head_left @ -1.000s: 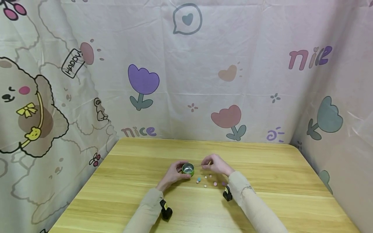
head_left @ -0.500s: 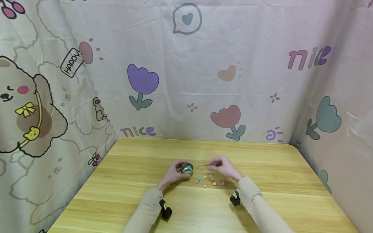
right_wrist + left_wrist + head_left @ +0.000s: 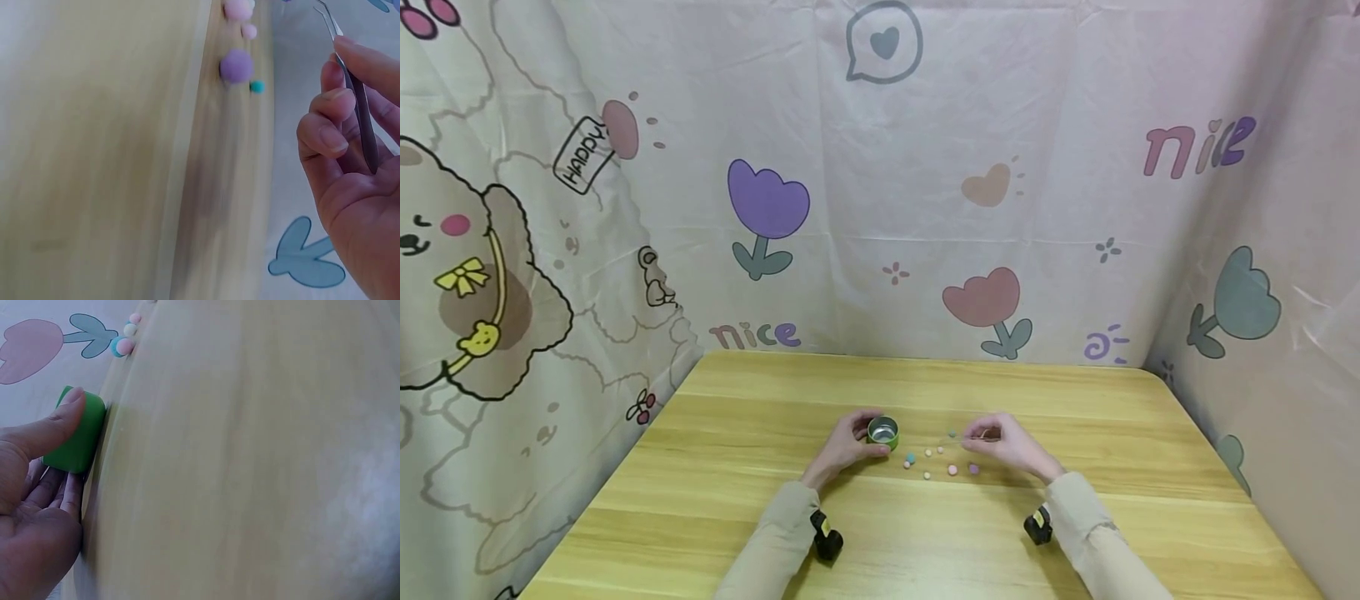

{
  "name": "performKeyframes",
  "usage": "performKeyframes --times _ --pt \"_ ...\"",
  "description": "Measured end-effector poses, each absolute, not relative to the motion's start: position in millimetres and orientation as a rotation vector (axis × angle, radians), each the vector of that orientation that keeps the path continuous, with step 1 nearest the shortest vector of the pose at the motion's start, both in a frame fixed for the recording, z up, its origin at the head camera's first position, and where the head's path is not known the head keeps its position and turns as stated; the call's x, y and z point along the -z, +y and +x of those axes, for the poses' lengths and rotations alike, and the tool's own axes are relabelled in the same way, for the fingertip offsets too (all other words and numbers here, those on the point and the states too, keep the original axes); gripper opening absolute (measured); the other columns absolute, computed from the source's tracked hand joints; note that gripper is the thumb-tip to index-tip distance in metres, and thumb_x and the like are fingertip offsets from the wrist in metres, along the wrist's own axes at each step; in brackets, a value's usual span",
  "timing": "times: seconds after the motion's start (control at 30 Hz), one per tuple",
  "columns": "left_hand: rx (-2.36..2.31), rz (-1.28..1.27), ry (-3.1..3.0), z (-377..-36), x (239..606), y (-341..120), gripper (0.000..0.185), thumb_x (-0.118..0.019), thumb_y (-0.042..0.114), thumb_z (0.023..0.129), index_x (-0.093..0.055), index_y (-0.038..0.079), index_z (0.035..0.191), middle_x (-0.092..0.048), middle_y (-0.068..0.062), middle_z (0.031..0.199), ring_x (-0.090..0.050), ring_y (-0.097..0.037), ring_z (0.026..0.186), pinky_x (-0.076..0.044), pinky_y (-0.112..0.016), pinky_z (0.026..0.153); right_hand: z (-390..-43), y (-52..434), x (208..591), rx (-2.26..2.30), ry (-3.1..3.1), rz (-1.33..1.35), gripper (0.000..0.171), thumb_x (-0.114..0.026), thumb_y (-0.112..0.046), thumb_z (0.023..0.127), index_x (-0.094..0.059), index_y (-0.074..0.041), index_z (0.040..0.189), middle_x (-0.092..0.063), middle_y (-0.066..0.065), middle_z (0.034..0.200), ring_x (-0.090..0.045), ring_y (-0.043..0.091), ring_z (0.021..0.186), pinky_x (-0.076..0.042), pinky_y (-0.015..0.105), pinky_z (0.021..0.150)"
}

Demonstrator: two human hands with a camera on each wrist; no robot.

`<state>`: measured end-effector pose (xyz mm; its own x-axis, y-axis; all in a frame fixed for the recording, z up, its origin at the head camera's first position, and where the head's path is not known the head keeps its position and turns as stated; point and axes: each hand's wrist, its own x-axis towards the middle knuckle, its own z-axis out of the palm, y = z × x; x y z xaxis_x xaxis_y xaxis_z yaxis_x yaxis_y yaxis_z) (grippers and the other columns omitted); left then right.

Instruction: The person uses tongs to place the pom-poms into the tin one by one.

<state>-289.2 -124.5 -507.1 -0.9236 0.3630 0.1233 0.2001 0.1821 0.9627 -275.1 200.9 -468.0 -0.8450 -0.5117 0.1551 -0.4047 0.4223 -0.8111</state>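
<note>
My left hand (image 3: pixel 850 443) holds a small round green tin (image 3: pixel 883 445) on the table, fingers and thumb around its sides. From the head view its silvery inside shows through the open top. The left wrist view has the thumb lying along the green wall. Off to the right, my right hand (image 3: pixel 1009 446) pinches a pair of tweezers (image 3: pixel 364 122) with thin bent tips, which stand slightly apart and hold nothing. Small pompoms lie between the hands: a blue one (image 3: pixel 911 458), a pink one (image 3: pixel 952 470), a purple one (image 3: pixel 973 469) and a teal one (image 3: pixel 952 433).
Several paler pompoms lie scattered among these, including a cream one (image 3: pixel 927 476). Beneath everything is a wood-grain table (image 3: pixel 760 400). A printed cloth (image 3: pixel 880 208) hangs behind it and at both sides.
My right hand has drawn away from the tin, moving right and toward me with the tweezers. A teal pompom now shows left of it. My left hand keeps its place on the tin.
</note>
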Motion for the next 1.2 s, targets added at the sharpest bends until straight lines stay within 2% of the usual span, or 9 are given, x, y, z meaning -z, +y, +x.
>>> performKeyframes --times 0.33,0.97,1.2 --pt "-1.837 0.554 2.321 -289.7 504.7 -123.4 0.068 -0.08 -0.001 0.082 -0.046 -0.013 0.14 -0.053 -0.033 0.139 -0.052 -0.048 0.131 -0.041 -0.055 0.117 -267.8 230.6 469.4 1.33 2.562 -0.876 0.016 -0.073 -0.014 0.091 -0.075 0.0 0.098 -0.072 0.012 0.087 -0.056 -0.001 0.069 -0.051 0.017 0.062" --pt "-1.837 0.519 2.335 -288.8 505.9 -121.5 0.068 -0.08 -0.003 0.081 -0.047 -0.013 0.14 -0.053 -0.033 0.139 -0.052 -0.048 0.131 -0.042 -0.055 0.117 -262.7 252.9 472.0 1.259 2.575 -0.852 0.01 -0.076 -0.012 0.088 -0.076 -0.004 0.094 -0.073 0.011 0.083 -0.048 -0.003 0.062 -0.042 0.015 0.055" --pt "-1.841 0.516 2.336 -288.1 505.8 -122.0 0.068 -0.08 -0.005 0.08 -0.048 -0.014 0.139 -0.054 -0.033 0.137 -0.053 -0.048 0.13 -0.043 -0.054 0.115 -264.2 253.0 475.6 1.238 2.591 -0.87 0.01 -0.077 -0.012 0.087 -0.077 -0.005 0.094 -0.074 0.01 0.083 -0.051 -0.004 0.063 -0.045 0.016 0.055"
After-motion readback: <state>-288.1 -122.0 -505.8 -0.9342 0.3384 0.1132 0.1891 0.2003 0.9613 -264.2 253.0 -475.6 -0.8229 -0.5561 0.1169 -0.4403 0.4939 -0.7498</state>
